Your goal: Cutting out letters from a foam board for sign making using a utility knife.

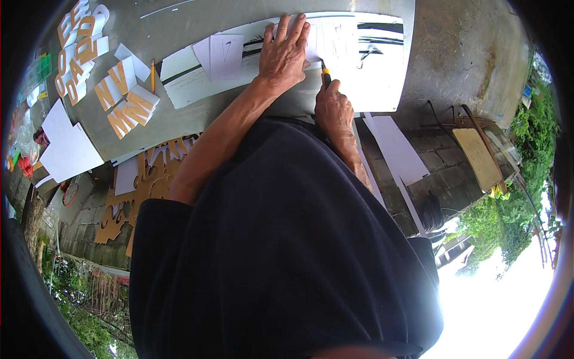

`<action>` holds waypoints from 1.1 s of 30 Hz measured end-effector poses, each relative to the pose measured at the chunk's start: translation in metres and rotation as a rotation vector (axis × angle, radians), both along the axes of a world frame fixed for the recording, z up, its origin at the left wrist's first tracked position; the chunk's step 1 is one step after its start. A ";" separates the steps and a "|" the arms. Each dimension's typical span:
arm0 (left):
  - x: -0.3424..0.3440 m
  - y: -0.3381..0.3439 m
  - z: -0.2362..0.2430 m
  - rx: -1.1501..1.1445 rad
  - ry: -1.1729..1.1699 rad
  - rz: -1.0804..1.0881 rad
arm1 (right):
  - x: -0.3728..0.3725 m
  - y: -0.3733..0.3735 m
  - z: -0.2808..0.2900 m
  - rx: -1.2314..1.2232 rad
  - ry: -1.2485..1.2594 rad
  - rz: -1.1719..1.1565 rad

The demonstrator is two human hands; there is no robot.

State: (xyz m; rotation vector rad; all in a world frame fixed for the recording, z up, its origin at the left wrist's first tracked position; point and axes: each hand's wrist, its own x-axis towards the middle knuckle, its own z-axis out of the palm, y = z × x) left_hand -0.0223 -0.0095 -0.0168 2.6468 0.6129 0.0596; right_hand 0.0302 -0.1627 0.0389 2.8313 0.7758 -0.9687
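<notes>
My left hand (283, 58) lies flat on a white sheet (336, 40) with thin drawn lines, its fingers stretched and slightly apart. Just right of it, my right hand (336, 109) grips a utility knife (326, 73) with a yellow and black handle. The blade end points away from me and meets the sheet's near edge, close to my left fingertips and thumb. Beneath lies a long white board (382, 84) with black streaks. Left of my hand, a white cut piece (226, 57) with a drawn wedge rests on that board.
White-and-tan block letters (127, 90) stand at the table's left, beside a yellow pencil (152, 75). A white offcut (69, 143) lies at the left edge. Below the table are brown sheets with cut-outs (149, 173) and white strips (397, 146).
</notes>
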 end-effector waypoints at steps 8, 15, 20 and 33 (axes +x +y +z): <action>-0.001 0.002 -0.002 0.019 0.003 -0.004 | -0.005 -0.007 -0.005 -0.007 0.064 -0.080; -0.003 0.009 -0.005 0.000 -0.033 -0.030 | 0.012 -0.017 0.016 0.176 0.033 -0.046; -0.003 0.006 -0.005 0.016 -0.079 -0.024 | 0.053 0.009 -0.017 0.433 -0.057 0.020; -0.002 0.005 -0.005 0.014 -0.080 -0.017 | 0.072 0.043 -0.050 0.403 0.012 0.023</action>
